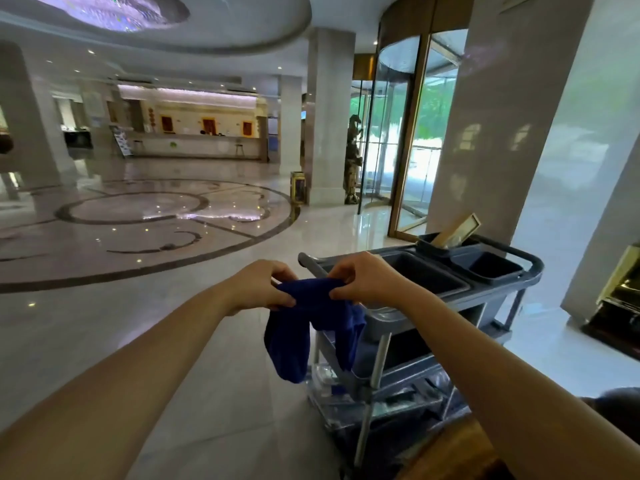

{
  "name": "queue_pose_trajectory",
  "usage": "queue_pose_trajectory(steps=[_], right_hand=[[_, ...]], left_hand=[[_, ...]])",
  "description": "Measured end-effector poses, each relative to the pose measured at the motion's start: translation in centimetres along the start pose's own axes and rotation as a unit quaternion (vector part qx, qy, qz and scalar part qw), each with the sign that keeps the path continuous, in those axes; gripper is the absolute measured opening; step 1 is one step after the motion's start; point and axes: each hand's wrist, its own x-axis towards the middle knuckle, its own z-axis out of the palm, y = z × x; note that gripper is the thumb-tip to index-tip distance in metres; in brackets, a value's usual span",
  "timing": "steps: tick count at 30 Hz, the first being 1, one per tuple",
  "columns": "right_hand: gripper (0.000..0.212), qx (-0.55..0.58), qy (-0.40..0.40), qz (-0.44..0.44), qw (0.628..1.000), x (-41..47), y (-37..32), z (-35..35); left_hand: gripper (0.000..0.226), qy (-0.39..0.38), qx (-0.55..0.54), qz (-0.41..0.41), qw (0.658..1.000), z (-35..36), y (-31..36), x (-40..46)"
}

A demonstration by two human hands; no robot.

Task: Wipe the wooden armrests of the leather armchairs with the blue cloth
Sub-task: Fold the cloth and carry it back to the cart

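Both of my hands hold a dark blue cloth [304, 327] up in front of me, over the near end of a grey cleaning cart. My left hand [258, 287] pinches its upper left edge and my right hand [363, 278] pinches its upper right edge. The cloth sags between them and two folds hang down. At the bottom right a brown wooden surface [450, 452] and a dark leather edge [620, 403] show; I cannot tell whether they belong to an armchair.
The grey cleaning cart [502, 299] stands just ahead on the right, with bins on top and shelves below. A white pillar [502, 116] and a revolving glass door [398, 133] are behind it. Polished marble floor [138, 237] stretches left toward a reception desk [194, 143].
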Motion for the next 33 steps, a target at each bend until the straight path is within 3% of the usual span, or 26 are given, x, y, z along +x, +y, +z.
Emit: queue_pose_trajectory(steps=[10,16,33], right_hand=[[0.021,-0.051,0.091,0.118,0.987,15.8,9.9,-3.1],[0.018,-0.060,0.150,0.192,0.968,20.6,16.0,-4.9],[0.016,0.017,0.185,0.335,0.924,28.8,35.6,-3.3]], left_hand=[[0.025,-0.109,0.010,0.076,0.991,-4.7,-6.0,26.1],[0.027,-0.172,0.032,0.130,0.976,-3.4,-6.2,38.5],[0.028,-0.300,0.077,0.168,0.936,6.5,-10.2,60.9]])
